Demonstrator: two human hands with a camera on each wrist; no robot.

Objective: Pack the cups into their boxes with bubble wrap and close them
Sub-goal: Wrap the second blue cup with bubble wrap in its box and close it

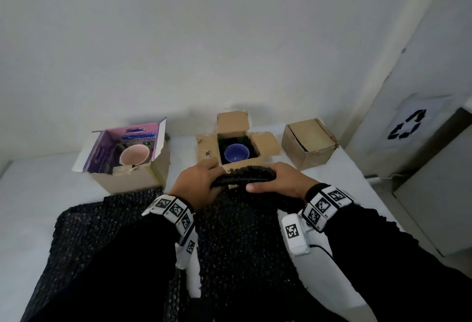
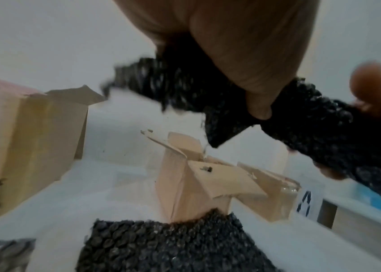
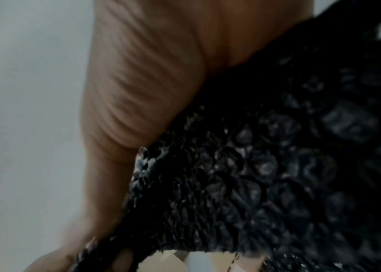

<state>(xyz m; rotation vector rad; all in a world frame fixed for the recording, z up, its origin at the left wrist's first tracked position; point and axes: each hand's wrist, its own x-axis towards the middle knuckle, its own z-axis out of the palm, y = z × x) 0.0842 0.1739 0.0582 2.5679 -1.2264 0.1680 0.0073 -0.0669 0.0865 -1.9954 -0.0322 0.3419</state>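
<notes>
Both hands hold a folded piece of black bubble wrap (image 1: pixel 245 177) just in front of the middle cardboard box (image 1: pixel 265 142). My left hand (image 1: pixel 198 182) grips its left end and my right hand (image 1: pixel 278 181) grips its right end. Inside that open box sits a blue cup (image 1: pixel 236 152). A pink cup (image 1: pixel 134 155) lies in the open box with a purple lining (image 1: pixel 132 176) to the left. In the left wrist view my thumb (image 2: pixel 249 60) presses the bubble wrap (image 2: pixel 301 117) above the middle box (image 2: pixel 191 189). The right wrist view shows bubble wrap (image 3: pixel 266 165) against my palm.
A third cardboard box (image 1: pixel 310 142) stands shut at the right of the white table (image 1: pixel 33 188). More black bubble wrap sheets (image 1: pixel 107 232) lie spread on the table under my arms. A cabinet with a recycling sign (image 1: pixel 406 125) stands at the right.
</notes>
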